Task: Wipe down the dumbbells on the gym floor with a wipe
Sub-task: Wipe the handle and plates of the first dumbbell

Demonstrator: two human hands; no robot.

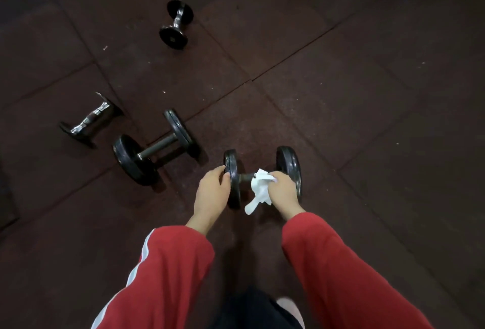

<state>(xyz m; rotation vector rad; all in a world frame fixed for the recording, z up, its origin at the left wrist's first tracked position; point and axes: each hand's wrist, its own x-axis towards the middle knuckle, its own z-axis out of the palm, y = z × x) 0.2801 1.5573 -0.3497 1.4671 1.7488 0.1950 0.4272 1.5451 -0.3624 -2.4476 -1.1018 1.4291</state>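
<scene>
currently nearest dumbbell [262, 174] lies on the rubber floor [341, 92] near its bottom edge, bar running left-right between the hands: left hand [211, 192] grips the left plate to steady it, right hand [282, 189] clutches the white wipe [258, 189] on the bar, three other dumbbells [154, 146] well apart up-left.
</scene>
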